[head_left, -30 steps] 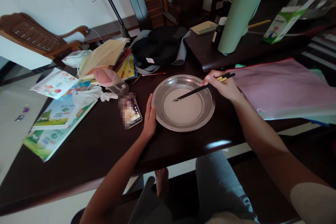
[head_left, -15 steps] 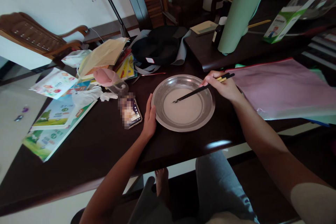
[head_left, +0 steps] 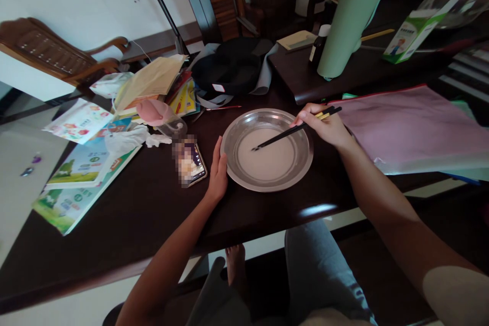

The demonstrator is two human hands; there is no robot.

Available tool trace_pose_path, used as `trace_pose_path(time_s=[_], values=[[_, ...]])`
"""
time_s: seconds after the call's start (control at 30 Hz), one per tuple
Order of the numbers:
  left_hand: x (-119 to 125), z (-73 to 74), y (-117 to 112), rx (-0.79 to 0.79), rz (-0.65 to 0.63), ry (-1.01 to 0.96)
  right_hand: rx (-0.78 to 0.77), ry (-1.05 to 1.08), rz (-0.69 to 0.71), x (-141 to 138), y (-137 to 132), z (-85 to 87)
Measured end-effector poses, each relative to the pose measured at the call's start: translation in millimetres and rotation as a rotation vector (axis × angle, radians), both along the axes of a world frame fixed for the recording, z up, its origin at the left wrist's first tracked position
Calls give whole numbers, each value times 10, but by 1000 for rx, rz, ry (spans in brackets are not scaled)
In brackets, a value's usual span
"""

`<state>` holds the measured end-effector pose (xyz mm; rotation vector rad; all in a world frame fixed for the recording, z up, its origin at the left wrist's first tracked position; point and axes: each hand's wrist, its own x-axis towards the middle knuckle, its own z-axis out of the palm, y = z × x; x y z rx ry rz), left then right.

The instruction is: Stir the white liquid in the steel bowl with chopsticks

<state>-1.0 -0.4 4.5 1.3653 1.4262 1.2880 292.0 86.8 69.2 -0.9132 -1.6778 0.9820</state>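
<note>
A shallow round metal basin with a cloudy whitish liquid in it sits on the dark table. My left hand holds the basin steady at its left rim, fingers stretched along the outside. Above the basin's right rim, my right hand is closed around a pair of black chopsticks with gold bands. Their tips point down and left, close together at the liquid's surface; whether they dip in I cannot tell. Left of my left hand lies a phone with its screen lit.
Books, tissues and a pink-topped clear container crowd the left. A black bag lies behind the basin. To the right are a pink zip folder, a green flask, a dark bottle and a box.
</note>
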Motion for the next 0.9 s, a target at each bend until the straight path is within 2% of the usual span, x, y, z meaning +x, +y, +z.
trace_pose_path(time_s=[0.17, 0.23, 0.4, 0.47, 0.67, 0.9], values=[[5, 5, -2, 18, -3, 18, 17, 161, -159, 84, 108, -36], [5, 1, 0, 19, -5, 12, 9, 186, -132, 88, 104, -36], [1, -8, 3, 6, -5, -4, -31, 35, 6, -6, -13, 13], [-2, -8, 2, 9, -2, -1, -9, 16, 14, -21, -19, 17], [-4, -6, 4, 18, -2, 9, 34, 133, -178, 83, 111, -38], [9, 26, -8, 2, 1, 3, -13, 19, -6, 1, 2, -6]])
